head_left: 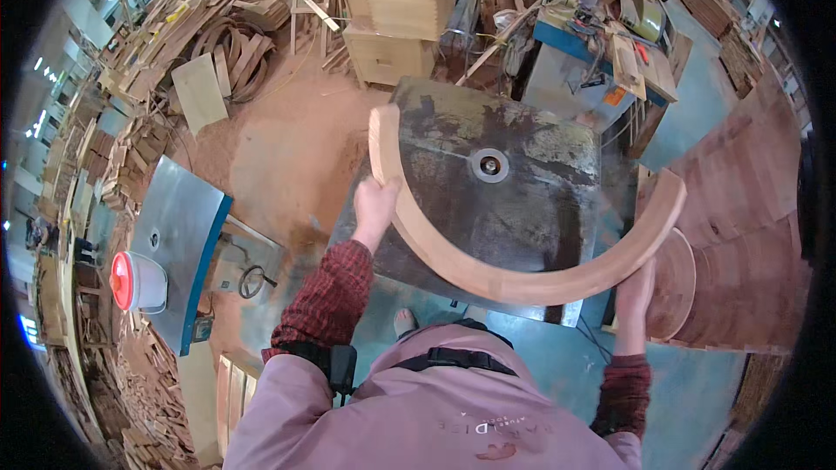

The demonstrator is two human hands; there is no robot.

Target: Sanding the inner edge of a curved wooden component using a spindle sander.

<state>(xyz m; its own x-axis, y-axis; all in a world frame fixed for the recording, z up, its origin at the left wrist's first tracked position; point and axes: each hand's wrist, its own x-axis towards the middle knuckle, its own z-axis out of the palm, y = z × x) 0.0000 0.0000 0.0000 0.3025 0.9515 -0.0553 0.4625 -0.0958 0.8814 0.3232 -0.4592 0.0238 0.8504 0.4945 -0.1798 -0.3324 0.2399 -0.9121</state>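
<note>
A thick, pale wooden arc [522,285], shaped like a half ring, spans the dark metal machine table [435,218]. Its open side points away from me and its bend is nearest my body. My left hand [375,205] is closed around the left limb, thumb on top. On the right, my right hand [635,294] grips the outer side near the other end; the wood hides most of its fingers. Inside the curve, a round spindle opening [489,165] with a light metal ring sits in the table. Whether the arc rests on the tabletop or hovers over it, I cannot tell.
Left stands another metal machine table [170,226] bearing a white bucket [146,282] with a red lid. Wooden cabinets [405,4] are behind the machine. A cluttered bench [601,61] is back right. Large wooden panels [740,209] and a round board [672,283] flank my right arm.
</note>
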